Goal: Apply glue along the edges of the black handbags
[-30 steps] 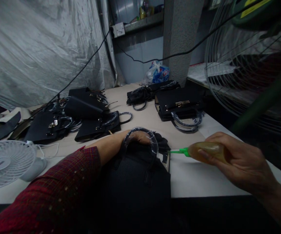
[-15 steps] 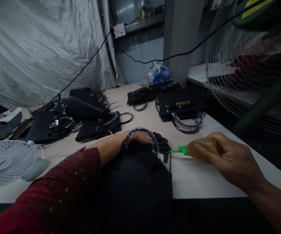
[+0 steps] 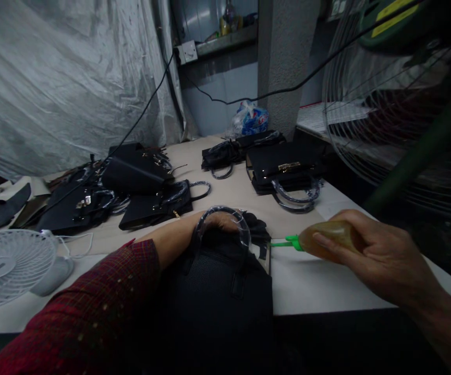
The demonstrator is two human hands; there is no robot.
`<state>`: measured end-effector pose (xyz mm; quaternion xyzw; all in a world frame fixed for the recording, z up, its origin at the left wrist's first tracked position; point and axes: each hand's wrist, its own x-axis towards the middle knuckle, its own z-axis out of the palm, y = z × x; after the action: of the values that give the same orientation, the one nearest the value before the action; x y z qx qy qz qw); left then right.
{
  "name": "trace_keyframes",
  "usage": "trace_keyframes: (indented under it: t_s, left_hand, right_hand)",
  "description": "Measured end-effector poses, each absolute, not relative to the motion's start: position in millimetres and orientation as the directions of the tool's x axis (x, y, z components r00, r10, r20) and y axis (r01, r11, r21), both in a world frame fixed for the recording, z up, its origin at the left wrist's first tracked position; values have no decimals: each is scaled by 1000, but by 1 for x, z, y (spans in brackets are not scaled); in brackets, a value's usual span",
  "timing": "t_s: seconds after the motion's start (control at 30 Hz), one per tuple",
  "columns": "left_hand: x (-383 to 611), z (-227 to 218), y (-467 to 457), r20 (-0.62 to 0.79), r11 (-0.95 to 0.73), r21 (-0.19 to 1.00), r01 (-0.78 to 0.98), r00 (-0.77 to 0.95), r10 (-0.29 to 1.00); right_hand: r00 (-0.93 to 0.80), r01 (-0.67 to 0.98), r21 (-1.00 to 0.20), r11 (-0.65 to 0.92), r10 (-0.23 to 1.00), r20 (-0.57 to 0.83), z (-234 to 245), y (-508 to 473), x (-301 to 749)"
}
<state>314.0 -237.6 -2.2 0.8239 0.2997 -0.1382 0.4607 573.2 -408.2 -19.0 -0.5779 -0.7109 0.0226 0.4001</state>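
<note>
A black handbag (image 3: pixel 225 307) stands upright in front of me, its curved handles (image 3: pixel 244 229) wrapped in clear plastic. My left hand (image 3: pixel 225 221) reaches across behind the near handle to the bag's top; its fingers are hidden among the dark material there. In my right hand (image 3: pixel 369 250) is a squeeze bottle (image 3: pixel 329 239) of amber liquid, lying nearly level with the fingers wrapped round it. The bottle's green nozzle (image 3: pixel 288 243) points left, its thin tip at the bag's right side edge, where a pale strip shows. Whether the tip touches cannot be told.
More black handbags lie on the table, some at the left (image 3: pixel 155 205) and others at the back right (image 3: pixel 288 166). A small white fan (image 3: pixel 2 265) stands at left. A large wire-caged fan (image 3: pixel 350 135) is close on the right. A black cable (image 3: pixel 272 94) hangs across.
The view has shifted slightly. The nozzle tip stays close to the bag's right side edge, and more of the pale patch there shows. My left hand keeps its place behind the handle.
</note>
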Motion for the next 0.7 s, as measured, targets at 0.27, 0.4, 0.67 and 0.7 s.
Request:
trace_keyframes:
  t_s: [0.27, 0.4, 0.67, 0.7]
  left_hand:
    - [311, 0, -234, -576, -377, 573, 728, 685, 447]
    - [308, -1, -234, -590, -370, 551, 748, 662, 461]
    - [292, 5, -230, -565, -416, 483, 771, 637, 525]
    - [287, 10, -230, -547, -440, 476, 762, 648, 530]
  right_hand:
    - [-95, 671, -603, 432, 856, 507, -36, -429, 566]
    - [-55, 651, -617, 443, 838, 543, -39, -438, 567]
    - [-12, 596, -687, 416, 860, 511, -42, -448, 574]
    - [38, 603, -689, 401, 849, 528, -40, -450, 575]
